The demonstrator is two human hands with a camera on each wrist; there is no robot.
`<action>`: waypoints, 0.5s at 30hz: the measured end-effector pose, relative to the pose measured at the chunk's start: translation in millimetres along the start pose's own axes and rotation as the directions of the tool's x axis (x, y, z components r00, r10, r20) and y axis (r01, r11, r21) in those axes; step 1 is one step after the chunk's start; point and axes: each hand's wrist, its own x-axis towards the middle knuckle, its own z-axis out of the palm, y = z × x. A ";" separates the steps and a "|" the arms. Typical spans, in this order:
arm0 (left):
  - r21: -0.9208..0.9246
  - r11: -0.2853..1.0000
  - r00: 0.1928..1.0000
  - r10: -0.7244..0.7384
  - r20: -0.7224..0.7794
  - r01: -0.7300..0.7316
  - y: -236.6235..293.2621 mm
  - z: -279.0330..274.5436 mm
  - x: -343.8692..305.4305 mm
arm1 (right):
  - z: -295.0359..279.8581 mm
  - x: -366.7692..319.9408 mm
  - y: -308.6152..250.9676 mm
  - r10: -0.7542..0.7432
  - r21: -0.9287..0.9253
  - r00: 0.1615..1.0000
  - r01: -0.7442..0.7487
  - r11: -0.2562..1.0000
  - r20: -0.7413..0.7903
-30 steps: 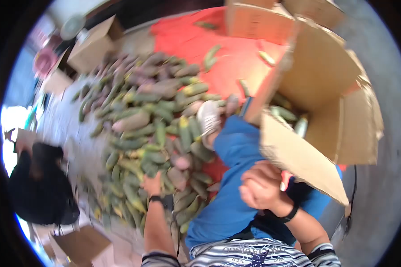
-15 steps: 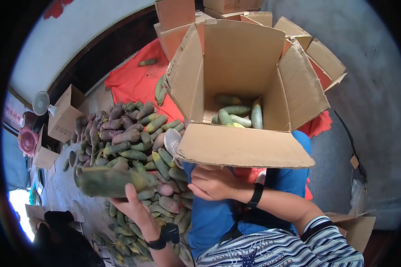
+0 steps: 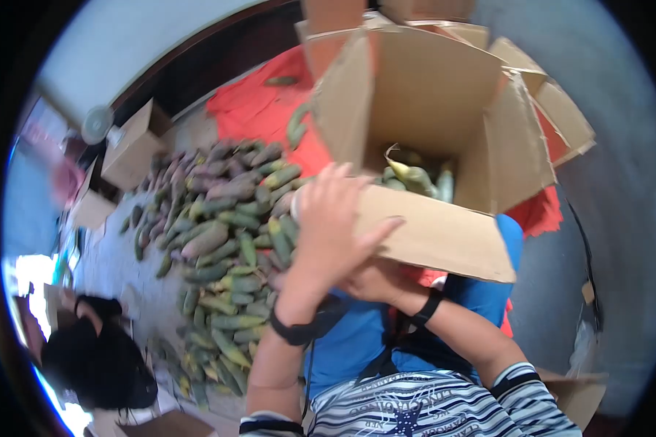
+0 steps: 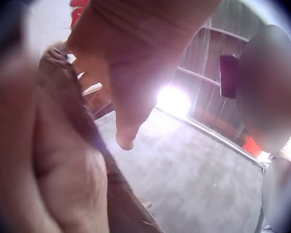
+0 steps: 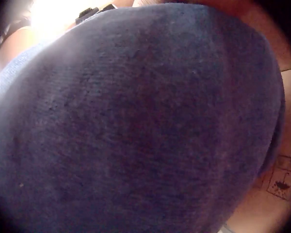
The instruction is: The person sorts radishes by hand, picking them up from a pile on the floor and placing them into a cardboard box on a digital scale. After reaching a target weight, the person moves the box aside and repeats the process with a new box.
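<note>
In the head view, my left hand (image 3: 332, 226) is at the left end of the near flap (image 3: 437, 229) of a large cardboard box, its fingers stretched upward and thumb out to the side, holding nothing. My right hand (image 3: 377, 282) lies below that flap, partly hidden by it and the left hand, so its grip cannot be made out. Inside the box (image 3: 434, 95) lie several green gourds, one with a yellow tip (image 3: 414, 177) on top. In the left wrist view a cardboard edge (image 4: 119, 189) runs beside my left hand (image 4: 136, 63).
A large pile of green and purplish gourds (image 3: 226, 255) covers the floor at left, beside a red sheet (image 3: 251, 102). More cartons (image 3: 133, 149) stand at the back left and behind the box. A person in black (image 3: 98, 357) is at the lower left. A cable runs along the right.
My left hand took a green gourd from the pile, carried it over, and no longer holds it; it has moved right to the flap. A yellow-tipped gourd now shows in the box.
</note>
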 end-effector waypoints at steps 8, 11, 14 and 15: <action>0.076 0.992 0.995 -0.102 -0.005 0.102 8.3 27.4 -26.1 | 5.4 -10.2 4.5 0.067 0.353 0.993 -0.030 0.935 -0.093; -0.021 0.999 0.992 -0.040 -0.122 0.037 7.4 24.7 -25.7 | -5.7 -4.8 -1.6 -0.008 0.221 0.989 0.040 0.974 -0.146; -0.144 0.989 0.963 -0.072 -0.259 0.035 6.9 13.7 -32.0 | -14.2 0.7 -5.4 -0.079 0.090 0.980 0.097 0.991 -0.182; -0.165 0.985 0.945 -0.090 -0.316 0.039 3.5 5.1 -36.3 | -15.8 2.9 -5.2 -0.101 0.045 0.976 0.112 0.993 -0.193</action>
